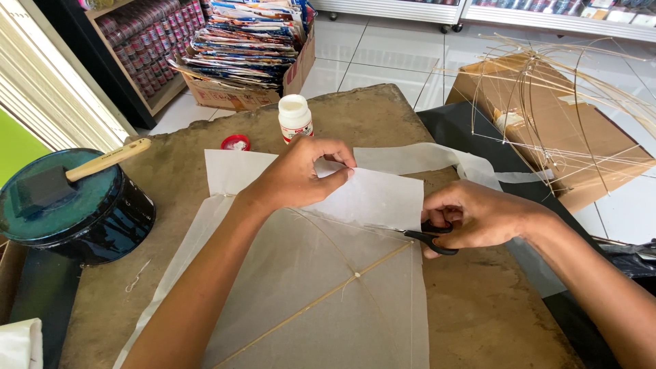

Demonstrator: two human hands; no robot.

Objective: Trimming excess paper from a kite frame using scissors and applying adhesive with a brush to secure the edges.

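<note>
A round dark tin (75, 215) with a foam brush (65, 179) is sitting at the left of the desk (478, 321). My left hand (301, 174) is pinching the white paper sheet (372, 198) lying over the bamboo kite frame (321, 290), behind it a glue bottle (295, 117). My right hand (478, 219) is gripping black-handled scissors (427, 238), blades at the sheet's right edge.

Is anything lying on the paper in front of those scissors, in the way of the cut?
Nothing visible does. The black-handled scissors in the right hand meet the thin white paper sheet directly, and the left hand pinches the sheet's upper edge, above the blades. The white glue bottle stands off the paper.
</note>
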